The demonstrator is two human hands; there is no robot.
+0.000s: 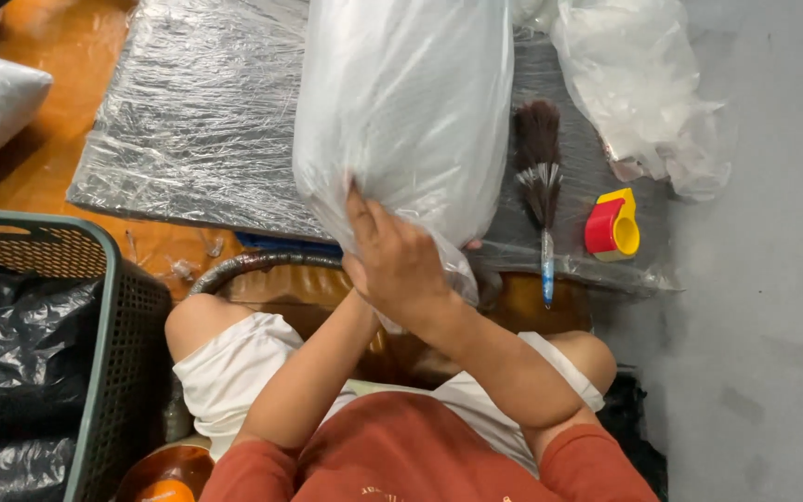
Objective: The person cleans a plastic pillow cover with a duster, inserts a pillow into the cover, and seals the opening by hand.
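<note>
Gripping a clear plastic-wrapped bundle.
Right hand clamped on its lower end; left hand hidden behind, grasp unclear; duster brush just beside.

Feather duster, tape dispenser, green basket

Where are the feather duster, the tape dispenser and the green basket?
feather duster (539, 158): head view, on its dark feathers.
tape dispenser (612, 225): head view, on its red and yellow body.
green basket (107, 279): head view, on its rim.

left hand behind right hand, bag top cropped
</note>
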